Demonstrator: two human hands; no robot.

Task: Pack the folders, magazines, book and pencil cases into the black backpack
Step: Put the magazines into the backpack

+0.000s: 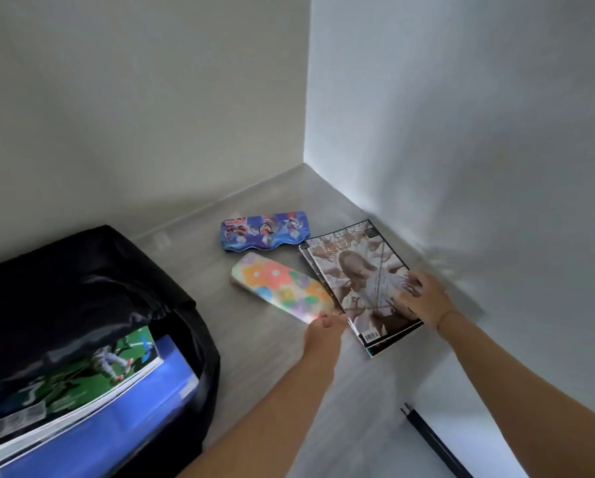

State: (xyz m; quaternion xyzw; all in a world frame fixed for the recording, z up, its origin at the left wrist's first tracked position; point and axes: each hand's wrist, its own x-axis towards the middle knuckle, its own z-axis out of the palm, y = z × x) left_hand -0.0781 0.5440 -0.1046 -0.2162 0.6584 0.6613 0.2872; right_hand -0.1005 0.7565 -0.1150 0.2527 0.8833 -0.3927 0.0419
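**Lifting the magazine stack cleanly**

A pale floor [254, 391] meets white walls in a corner. The open backpack [92, 270], already holding a magazine and blue folder, lies well left of the magazines [354, 270]. Two pencil cases [265, 229] sit between. The right hand [423, 298] presses flat, fingers spread; the left hand [323, 334] pinches the stack's near corner. Best to lift all together, edges squared.

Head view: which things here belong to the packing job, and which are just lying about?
Job:
black backpack, open
blue folder and green magazine, in the backpack
magazine stack, right hand on it, left hand at its edge
blue pencil case
floral pencil case

Lying about:
black rod on the floor
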